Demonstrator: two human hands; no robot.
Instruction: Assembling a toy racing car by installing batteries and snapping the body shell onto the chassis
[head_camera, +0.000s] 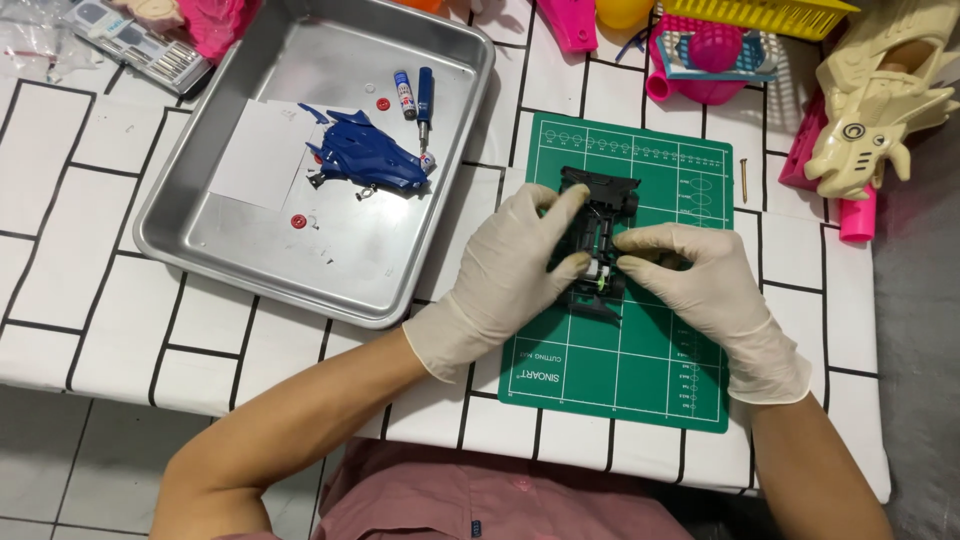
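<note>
The black toy car chassis (597, 240) is sitting between both gloved hands, above the middle of the green cutting mat (650, 370). Its long axis is running away from the person, toward the far edge of the mat, so each hand is coming at it from its own flank. The left hand (510, 275) is closing its grip on the chassis's left side, thumb low near the front end and fingers reaching up toward the rear. The right hand (705, 290) is pinching narrowly at the chassis's right side, around a small white and green part near the middle; it is probably gripping that part as well as the frame, though the fingers are hiding the contact. Both hands are equally near, with the chassis touching each.

To the left on the desk (80, 250), just beside the mat, a metal tray (250, 270) is holding a sheet of white paper (255, 160). On the paper a blue car body shell (365, 155) is lying, with small red round parts (299, 221) scattered near it. Toward the tray's far side a blue screwdriver (425, 105) and a small tube (404, 94) are lying side by side. A lone brass screw (743, 178) is resting on the desk just off the mat's right edge. Pink, yellow and cream toys are crowding the far right corner.
</note>
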